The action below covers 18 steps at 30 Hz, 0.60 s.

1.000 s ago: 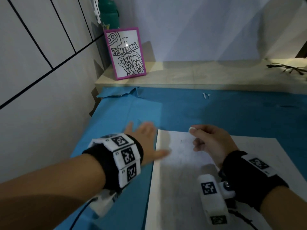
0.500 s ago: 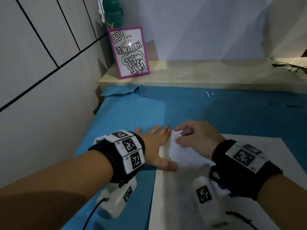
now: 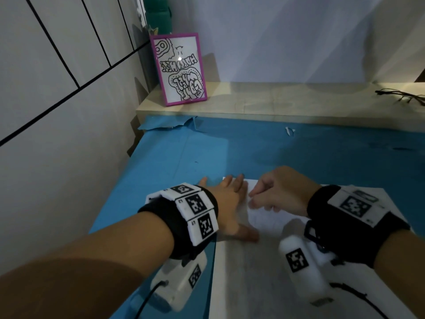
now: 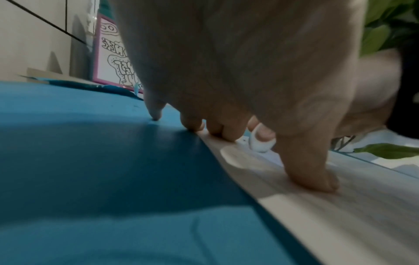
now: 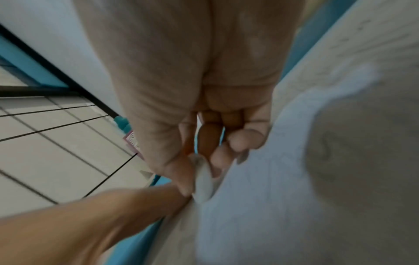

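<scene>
A white paper sheet lies on a blue mat. My left hand lies flat with fingers spread over the sheet's far left corner, the thumb pressing the paper. My right hand is curled just right of those fingers, low over the paper. It pinches a small white eraser between thumb and fingers, with the tip against the sheet. The eraser also shows past my left fingers. In the head view the hand hides it.
A pink-framed drawing leans at the left end of a wooden ledge, with a green bottle behind it and glasses at the right end. A tiled wall borders the mat's left side. Green leaves stand to the right.
My left hand slid forward and right onto the paper's far left corner. My right hand moved left and down with the eraser, ending beside the left fingers.
</scene>
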Available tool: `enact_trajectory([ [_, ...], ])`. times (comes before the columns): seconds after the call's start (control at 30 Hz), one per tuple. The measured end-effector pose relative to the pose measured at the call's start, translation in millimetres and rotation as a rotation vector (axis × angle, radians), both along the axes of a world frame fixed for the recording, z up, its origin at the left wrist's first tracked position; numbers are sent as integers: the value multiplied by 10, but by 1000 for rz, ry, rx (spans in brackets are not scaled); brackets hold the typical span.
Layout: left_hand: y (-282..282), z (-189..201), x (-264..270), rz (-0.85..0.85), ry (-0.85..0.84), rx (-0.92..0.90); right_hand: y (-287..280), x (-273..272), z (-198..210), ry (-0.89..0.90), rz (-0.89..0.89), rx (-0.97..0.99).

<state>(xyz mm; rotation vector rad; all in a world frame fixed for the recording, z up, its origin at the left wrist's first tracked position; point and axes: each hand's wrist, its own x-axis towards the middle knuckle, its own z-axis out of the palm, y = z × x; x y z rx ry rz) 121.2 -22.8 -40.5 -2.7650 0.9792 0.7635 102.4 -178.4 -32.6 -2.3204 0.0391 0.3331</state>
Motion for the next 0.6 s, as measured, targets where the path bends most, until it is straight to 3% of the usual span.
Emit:
enact_trajectory([
  [0.1, 3, -25, 8, 21, 20, -10, -51, 18, -25, -80, -104, 18],
  [0.23, 4, -6, 5, 26, 14, -14, -46, -17, -12, 9, -23, 15],
  [0.33, -6, 12, 7, 24, 25, -6, -84, 25, -22, -67, -97, 14],
  [0.47, 2, -2, 9, 16, 17, -8, -22, -28, 0, -7, 41, -37],
  [0.6, 11, 29, -2, 14, 32, 1, -49, 14, -23, -105, -59, -30],
])
